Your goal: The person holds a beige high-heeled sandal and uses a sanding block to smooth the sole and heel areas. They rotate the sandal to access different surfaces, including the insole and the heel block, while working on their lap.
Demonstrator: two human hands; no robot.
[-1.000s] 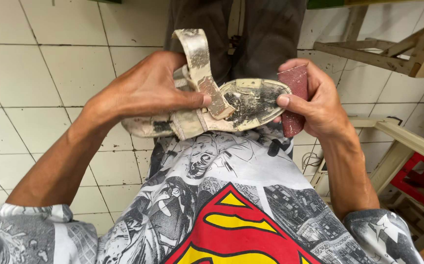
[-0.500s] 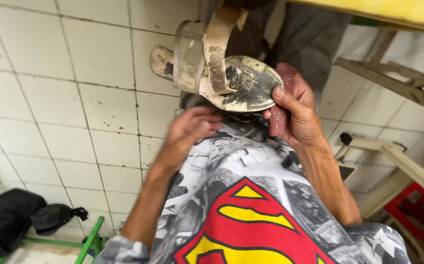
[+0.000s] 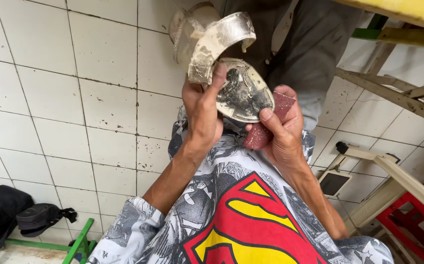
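Note:
A worn pale sandal [image 3: 231, 68] with a wide strap and a dirty, scuffed insole is held up in front of my chest. My left hand [image 3: 203, 110] grips it at the base of the strap, thumb over the edge. My right hand [image 3: 282, 129] supports the heel end with its thumb on the rim, while its fingers hold a folded piece of reddish sandpaper [image 3: 270, 122] behind the sole. The sandal's toe end points away from me.
The floor is white tile [image 3: 75, 98]. A black bag [image 3: 6, 220] and a green frame [image 3: 80, 242] lie at lower left. Wooden frames [image 3: 397, 93] and a red crate [image 3: 412, 220] stand at right. A person in grey trousers [image 3: 314, 44] is just ahead.
My left hand rose from my lap and took hold of the sandal at the strap. The sandal has tipped, heel toward my right hand.

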